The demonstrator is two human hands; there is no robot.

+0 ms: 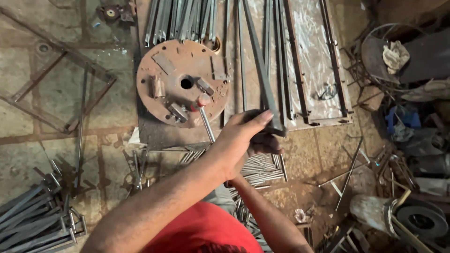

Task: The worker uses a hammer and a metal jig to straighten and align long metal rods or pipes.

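Left hand (241,136): my fingers are curled round the near end of a long dark steel bar (262,79), thumb laid along its top edge.
Right hand (267,143): mostly hidden under the left; it looks closed on the same bar end from below, but I cannot tell its grip for sure.
Steel bar: it runs away from me across the work surface, slightly tilted, its far end among the other long bars (183,18) stacked at the top.
Step in hand: I judge I am drawing or positioning this bar by its near end.
Next move: I judge it calls for a firm two-handed grip and keeping the bar in line, so it does not knock the neighbours.
Rusty round plate (180,84): lies just left of the bar, blocks welded on it, a hole in the middle, a thin rod (206,124) leaning off it.
Short rods (258,168): a loose heap below my hands.
Containers: a round wire basket (375,56) at upper right holds a crumpled rag (395,55); nothing else in it that I can make out.
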